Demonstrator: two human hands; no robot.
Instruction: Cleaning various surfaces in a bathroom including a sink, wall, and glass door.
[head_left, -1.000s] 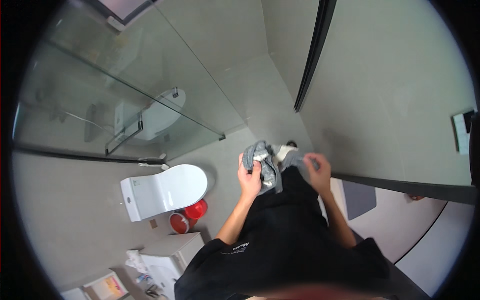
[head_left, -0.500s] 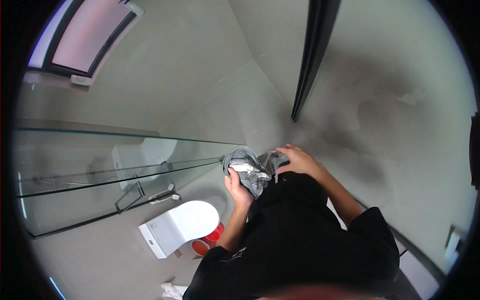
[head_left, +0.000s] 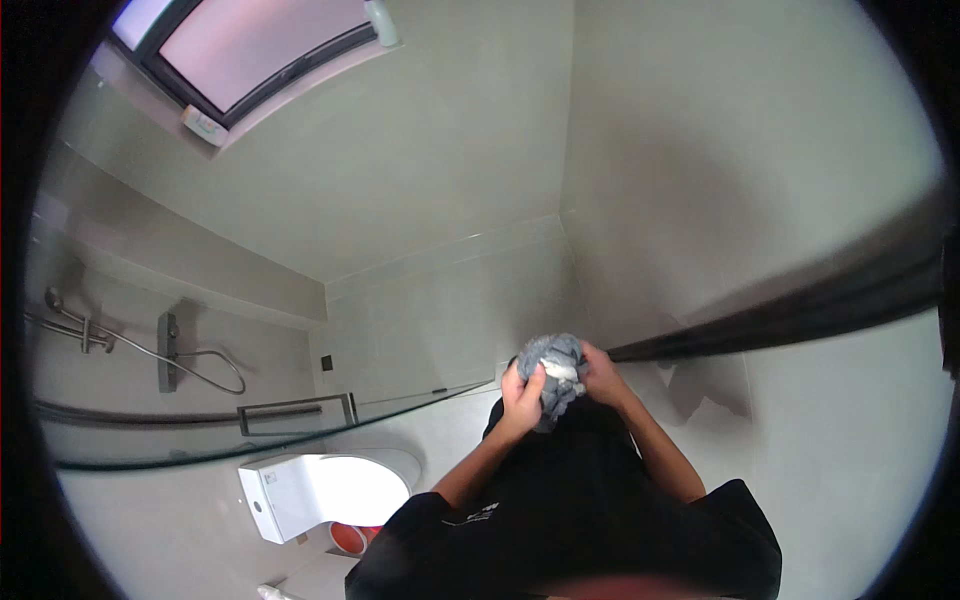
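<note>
A bundle of grey cloth (head_left: 549, 355), with a white patch on its near face, is held in front of my black shirt. Whether it is a garment or a rag I cannot tell. My left hand (head_left: 522, 402) grips its left side, the thumb lying over the top. On the opposite side, my right hand (head_left: 603, 377) is closed round the cloth, its fingertips partly hidden behind the folds.
A glass shower panel (head_left: 300, 448) with a metal handle (head_left: 297, 403) runs along the left. Nearer stands a white toilet (head_left: 285, 490), beside a red bucket (head_left: 348, 538). On the right is a dark door-frame edge (head_left: 800, 315). A hand shower (head_left: 55, 300) hangs far left.
The cloth has been gathered from a looser spread into a compact bundle. My right hand has closed onto it. The view has shifted into the shower area, toward the far wall.
</note>
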